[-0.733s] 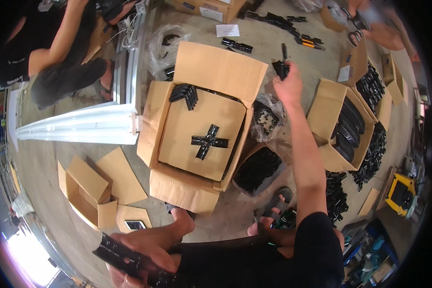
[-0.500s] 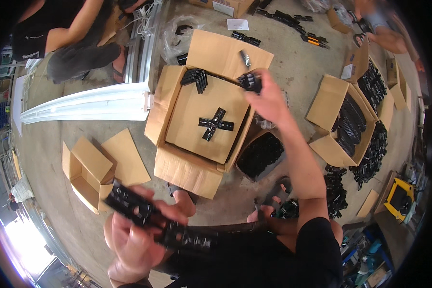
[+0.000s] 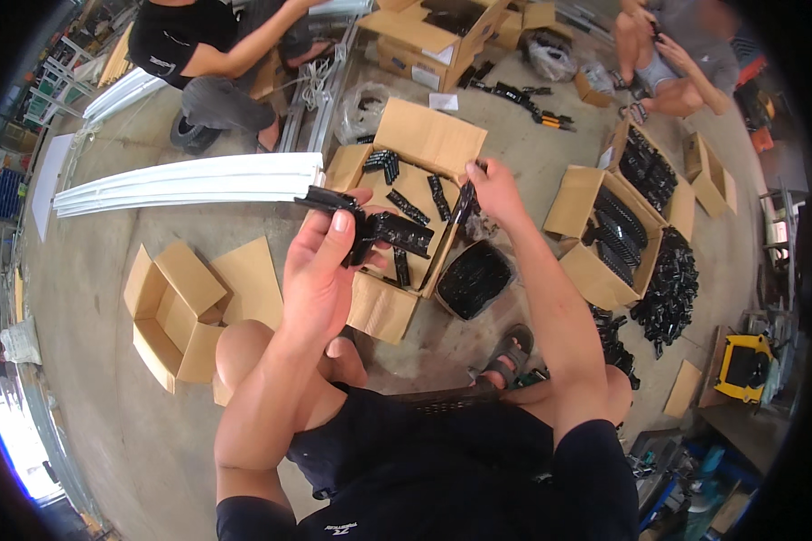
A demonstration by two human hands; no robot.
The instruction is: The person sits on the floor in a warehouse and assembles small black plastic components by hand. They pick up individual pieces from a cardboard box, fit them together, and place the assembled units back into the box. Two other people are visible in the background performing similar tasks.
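My left hand [image 3: 314, 275] is raised over the near left side of an open cardboard box [image 3: 431, 132]. Its fingers are closed around a black cross-shaped bracket [image 3: 404, 234] with channelled arms. At the box's right edge, my right hand [image 3: 498, 191] pinches a slim black strip-like piece [image 3: 463, 206]. Inside the box, separate black pieces [image 3: 409, 208] lie spread on a cardboard sheet, and a neat row of black pieces [image 3: 384, 166] sits in the far left corner. My left hand and its bracket hide part of the sheet.
A black-lined tub [image 3: 475, 279] stands right of the box. Further right are boxes of black parts [image 3: 615, 236] and a loose black heap [image 3: 666, 293]. An open carton [image 3: 176, 311] stands left, near long white strips [image 3: 189, 184]. Two people sit at the far side.
My left hand has risen from the lower left to above the box, still holding a black bracket. Several separate black pieces now show on the sheet. My right hand has moved to the box's right edge.
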